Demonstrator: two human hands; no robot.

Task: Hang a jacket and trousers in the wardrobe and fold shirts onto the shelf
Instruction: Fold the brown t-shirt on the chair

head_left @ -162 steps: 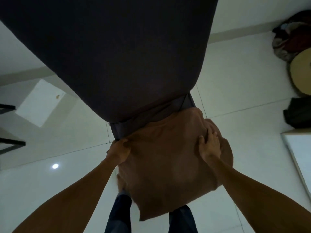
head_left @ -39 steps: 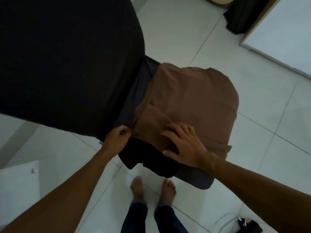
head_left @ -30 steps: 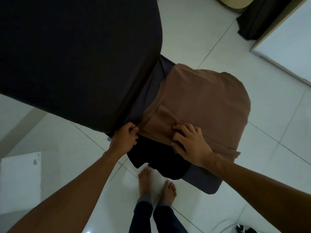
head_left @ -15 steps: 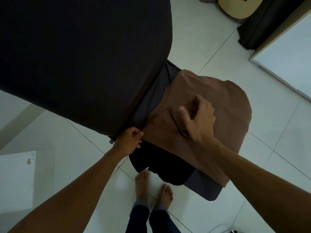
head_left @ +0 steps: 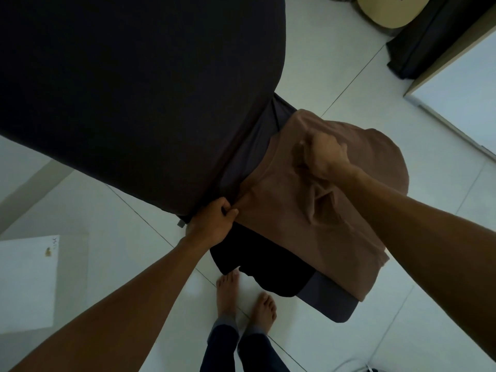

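Note:
A brown shirt (head_left: 316,226) lies spread over a dark chair seat (head_left: 330,304), on top of a black garment (head_left: 257,264). My left hand (head_left: 212,221) pinches the shirt's near left edge, right beside the chair's big dark backrest (head_left: 139,87). My right hand (head_left: 322,157) is on the far middle of the shirt with its fingers curled into the cloth; it is blurred, and bunched folds trail from it toward me.
White tiled floor (head_left: 128,237) surrounds the chair. My bare feet (head_left: 244,299) stand just in front of it. A white box (head_left: 26,280) sits at the left. A guitar body (head_left: 389,9) and a dark cloth (head_left: 429,36) are at the upper right, by a white panel (head_left: 461,84).
My right hand has moved from the shirt's near edge across to its far side, drawing cloth with it. My left hand has kept its pinch on the near left edge.

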